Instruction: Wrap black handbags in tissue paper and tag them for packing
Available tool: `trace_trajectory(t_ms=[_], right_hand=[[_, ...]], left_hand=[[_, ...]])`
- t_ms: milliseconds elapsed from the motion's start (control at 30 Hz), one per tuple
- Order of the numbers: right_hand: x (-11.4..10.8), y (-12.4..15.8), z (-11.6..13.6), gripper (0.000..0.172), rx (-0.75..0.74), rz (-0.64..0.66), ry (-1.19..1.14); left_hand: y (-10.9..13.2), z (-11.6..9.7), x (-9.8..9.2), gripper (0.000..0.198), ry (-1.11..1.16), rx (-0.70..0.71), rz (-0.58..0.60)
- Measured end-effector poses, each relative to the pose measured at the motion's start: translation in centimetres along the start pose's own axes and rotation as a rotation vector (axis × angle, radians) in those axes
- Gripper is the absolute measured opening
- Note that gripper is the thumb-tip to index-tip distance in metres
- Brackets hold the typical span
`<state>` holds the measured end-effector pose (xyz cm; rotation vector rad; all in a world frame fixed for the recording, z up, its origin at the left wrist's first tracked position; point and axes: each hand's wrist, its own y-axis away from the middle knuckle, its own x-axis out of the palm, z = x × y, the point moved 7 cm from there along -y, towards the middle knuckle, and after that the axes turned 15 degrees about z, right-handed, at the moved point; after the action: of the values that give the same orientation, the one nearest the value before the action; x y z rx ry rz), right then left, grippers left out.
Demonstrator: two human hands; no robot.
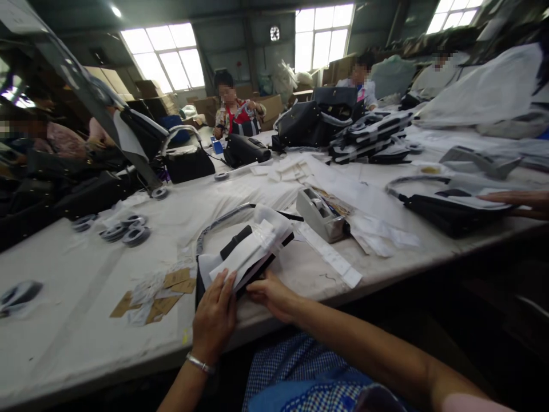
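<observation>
A black handbag lies on the table in front of me, partly covered by folded white paper with clear tape across it. Its handle, wrapped in clear film, arches to the far left side. My left hand, with a bracelet at the wrist, grips the near left corner, fingers over the paper and thumb toward the near edge. My right hand is closed at the bag's near lower edge, its fingertips partly hidden. Beyond the bag stands a grey tape dispenser.
Brown and white tags lie left of the bag, with several tape rolls behind. White strips lie to the right. Another person's hand rests on a second handbag. Stacked bags and co-workers are farther back.
</observation>
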<state>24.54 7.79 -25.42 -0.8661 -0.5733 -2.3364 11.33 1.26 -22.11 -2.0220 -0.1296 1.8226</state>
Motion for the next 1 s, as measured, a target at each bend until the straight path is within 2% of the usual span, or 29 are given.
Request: trace_trajectory(t_ms=[133, 233, 300, 367, 433, 500, 600, 700, 800, 1000], right_hand=[[1.5, -0.3, -0.4, 0.058, -0.004, 0.039, 0.112], [1.8, -0.6, -0.1, 0.064, -0.035, 0.130, 0.277], [1.5, -0.4, 0.9, 0.063, -0.058, 0.240, 0.494], [0.3, 0.4, 3.2, 0.052, -0.148, 0.309, 0.842], [-2.3, 2.1, 6.8, 0.038, -0.313, 0.223, 1.264], [-5.8, 4.0, 10.5, 0.034, -0.428, 0.028, 1.619], [-11.0, 6.1, 14.2, 0.037, -0.415, -0.195, 1.994], [-14.1, 6.8, 14.8, 0.036, -0.296, -0.232, 2.205], [-14.8, 6.5, 14.2, 0.027, -0.172, -0.230, 2.251], [-13.5, 6.1, 15.6, 0.020, -0.080, -0.320, 2.208]], left_hand=[[0.2, -0.1, 0.3, 0.077, -0.031, -0.058, -0.017], [0.8, 0.6, 0.4, 0.083, -0.057, -0.124, -0.085], [1.3, 1.0, 0.5, 0.081, -0.061, -0.163, -0.115], [1.5, 1.2, 0.7, 0.077, -0.059, -0.172, -0.124], [1.6, 1.1, 0.8, 0.073, -0.052, -0.164, -0.125], [1.5, 1.1, 1.0, 0.070, -0.035, -0.154, -0.128], [1.5, 1.3, 1.2, 0.069, -0.004, -0.166, -0.133], [1.6, 1.5, 1.3, 0.070, 0.009, -0.186, -0.138], [1.6, 1.4, 1.2, 0.070, 0.005, -0.176, -0.145], [1.5, 1.2, 0.9, 0.069, -0.007, -0.163, -0.149]])
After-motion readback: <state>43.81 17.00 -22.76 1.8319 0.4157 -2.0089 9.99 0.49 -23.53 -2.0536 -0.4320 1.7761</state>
